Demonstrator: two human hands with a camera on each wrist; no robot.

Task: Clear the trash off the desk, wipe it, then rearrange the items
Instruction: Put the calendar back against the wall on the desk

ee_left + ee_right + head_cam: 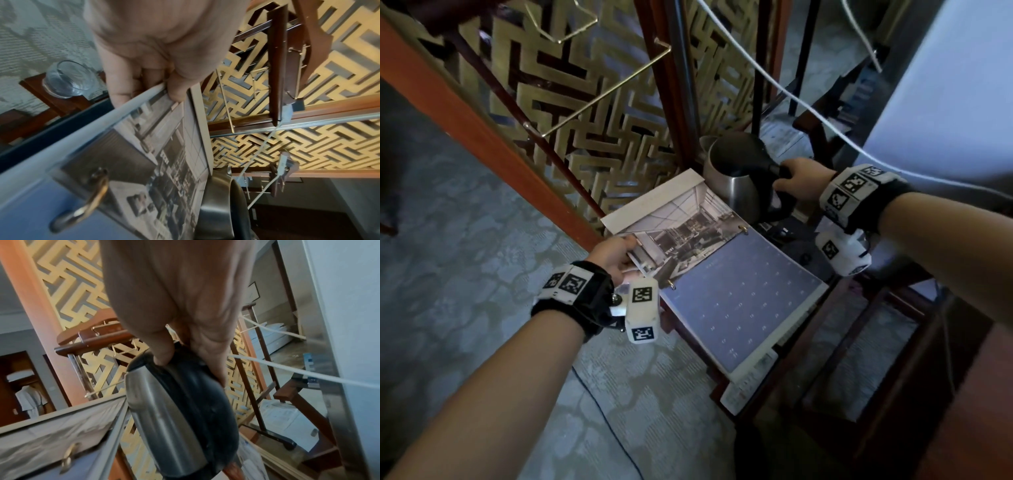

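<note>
A ring-bound calendar [709, 270], with a photo page above and a blue date page below, lies across the small dark desk [835, 284]. My left hand [628, 251] pinches its left edge, thumb on top of the photo page [156, 146] and fingers [123, 87] under it. A steel kettle [736, 178] with a black handle is at the calendar's far corner, leaning slightly. My right hand [786, 181] grips that handle, fingers [205, 356] curled round it above the steel body [160, 410]. Whether the kettle rests on the desk is hidden.
A white remote control [751, 380] pokes out under the calendar's near edge. A gold lattice screen [585, 113] stands close behind the desk. A white cord [808, 106] runs across above the kettle. A clear glass [68, 78] stands on wood to the left. Grey carpet [465, 240] covers the floor.
</note>
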